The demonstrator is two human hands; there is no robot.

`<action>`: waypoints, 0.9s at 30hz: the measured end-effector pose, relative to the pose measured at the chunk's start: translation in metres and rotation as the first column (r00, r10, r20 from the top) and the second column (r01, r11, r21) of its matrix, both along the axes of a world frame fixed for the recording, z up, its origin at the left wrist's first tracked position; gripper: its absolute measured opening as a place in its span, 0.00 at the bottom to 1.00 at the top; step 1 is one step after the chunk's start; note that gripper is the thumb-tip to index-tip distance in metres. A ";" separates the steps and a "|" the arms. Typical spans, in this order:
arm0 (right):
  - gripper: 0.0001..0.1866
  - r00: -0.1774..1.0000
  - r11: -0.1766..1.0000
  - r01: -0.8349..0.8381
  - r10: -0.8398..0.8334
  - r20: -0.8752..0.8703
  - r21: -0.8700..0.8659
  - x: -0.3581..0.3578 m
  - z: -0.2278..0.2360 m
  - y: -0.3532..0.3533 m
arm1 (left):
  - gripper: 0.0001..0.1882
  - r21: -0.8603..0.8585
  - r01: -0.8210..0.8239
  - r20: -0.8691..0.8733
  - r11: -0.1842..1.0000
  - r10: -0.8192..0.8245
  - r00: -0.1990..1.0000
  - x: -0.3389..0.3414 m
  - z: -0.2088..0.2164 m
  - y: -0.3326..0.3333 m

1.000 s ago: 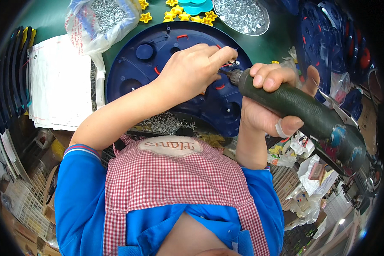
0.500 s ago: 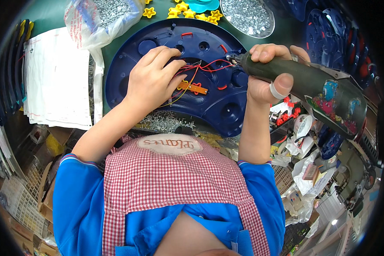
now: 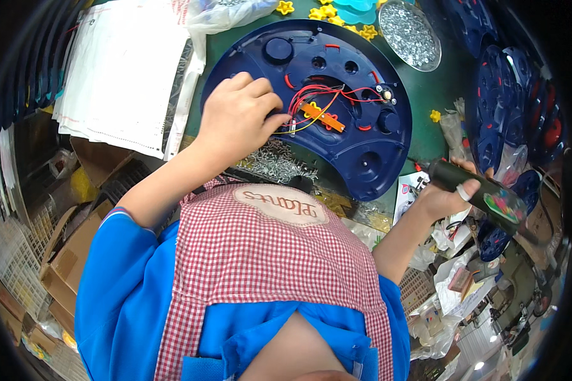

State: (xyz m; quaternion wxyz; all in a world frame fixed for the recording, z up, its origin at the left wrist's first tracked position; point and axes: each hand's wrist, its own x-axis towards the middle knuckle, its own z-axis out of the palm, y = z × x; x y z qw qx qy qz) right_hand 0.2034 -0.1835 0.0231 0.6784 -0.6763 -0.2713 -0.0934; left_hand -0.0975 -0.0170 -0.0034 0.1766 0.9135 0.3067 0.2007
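A dark blue curved plastic shell [image 3: 368, 164] lies with its inner side up on the green table. My left hand [image 3: 240, 117] is over the shell's left part, fingers curled and thumb drawn to the index finger beside a bundle of red wires [image 3: 302, 95]. What the fingertips hold, if anything, is hidden. By the thumb, the wires meet an orange circuit strip [image 3: 324, 117] over yellow star pieces. Red wires also run to a small round part [image 3: 388, 95] at the shell's right. My right hand [image 3: 448, 198] grips a dark green power screwdriver [image 3: 480, 193], right of the shell.
Loose screws [image 3: 276, 162] lie at the table's near edge. A dish of small clear pieces [image 3: 410, 35] and yellow stars [image 3: 327, 11] are at the back. White papers [image 3: 121, 76] lie left; more blue shells [image 3: 492, 108] are stacked right.
My right hand has drawn the screwdriver off the small round part, moving right and nearer to me. My left hand stays beside the wires, its fingers more curled. The whole view has shifted.
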 end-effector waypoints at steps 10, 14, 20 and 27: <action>0.19 0.256 0.372 -0.570 0.928 0.272 -0.733 -0.096 -0.011 0.094 | 0.11 -0.152 0.104 -0.030 0.983 -0.110 0.993 -0.013 0.003 -0.010; 0.10 0.170 0.292 -0.456 0.956 0.240 -0.841 -0.099 -0.017 0.115 | 0.06 -0.163 0.130 0.029 0.978 -0.127 0.991 -0.020 0.002 -0.012; 0.04 0.574 0.548 -0.817 0.744 -0.342 -0.178 -0.102 0.012 0.106 | 0.10 -0.210 0.091 0.242 0.973 -0.039 0.970 -0.003 0.019 0.009; 0.15 0.681 0.797 -0.437 0.596 0.425 -0.418 -0.077 -0.001 0.100 | 0.10 -0.853 0.391 0.472 0.346 0.190 0.861 0.065 0.007 0.025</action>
